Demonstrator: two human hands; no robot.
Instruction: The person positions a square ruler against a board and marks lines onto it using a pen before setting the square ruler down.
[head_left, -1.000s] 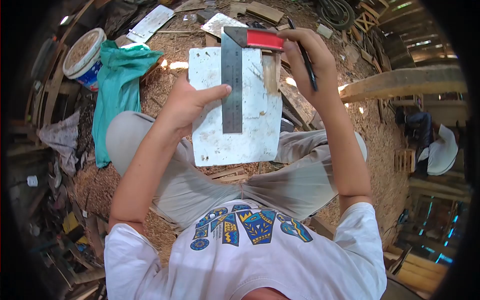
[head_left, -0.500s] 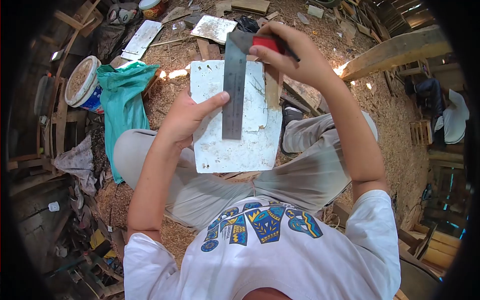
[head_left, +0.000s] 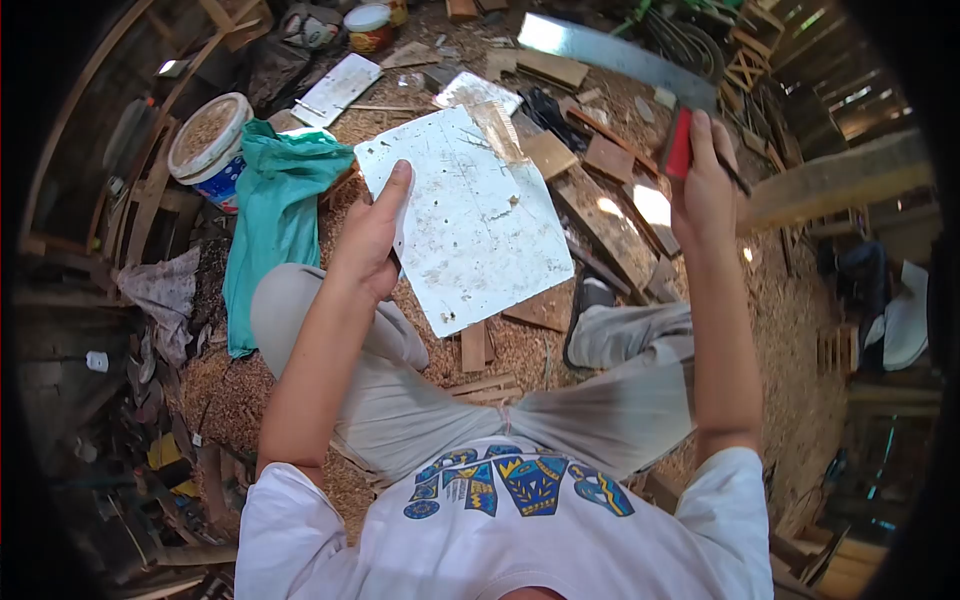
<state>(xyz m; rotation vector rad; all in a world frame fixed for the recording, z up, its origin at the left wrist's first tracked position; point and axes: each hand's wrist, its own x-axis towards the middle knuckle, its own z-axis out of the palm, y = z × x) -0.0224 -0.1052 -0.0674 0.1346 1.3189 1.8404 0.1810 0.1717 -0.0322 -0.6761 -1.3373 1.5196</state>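
Observation:
My left hand (head_left: 372, 235) grips the left edge of a worn white board (head_left: 475, 225), its thumb lying on the face. The board is held above my lap, turned at a slant, with scratches, dirt and small holes in it. A strip of bare brown material shows at its top corner. Up at the right, my right hand (head_left: 706, 180) is closed round the red stock of a try square (head_left: 677, 145). The square's wide steel blade points away to the upper left, apart from the board. A thin dark stick, perhaps a pencil (head_left: 737, 178), also pokes out of this hand.
A bucket (head_left: 212, 140) full of shavings stands at the left beside a green plastic bag (head_left: 268, 230). Wood offcuts (head_left: 610, 225) litter the shavings-covered ground ahead. A thick wooden beam (head_left: 840, 180) juts in at the right. Another person (head_left: 895, 310) is at the far right.
The try square has come off the board's face and swung to the upper right with my right hand. In my left hand, the board has turned and now lies at a slant.

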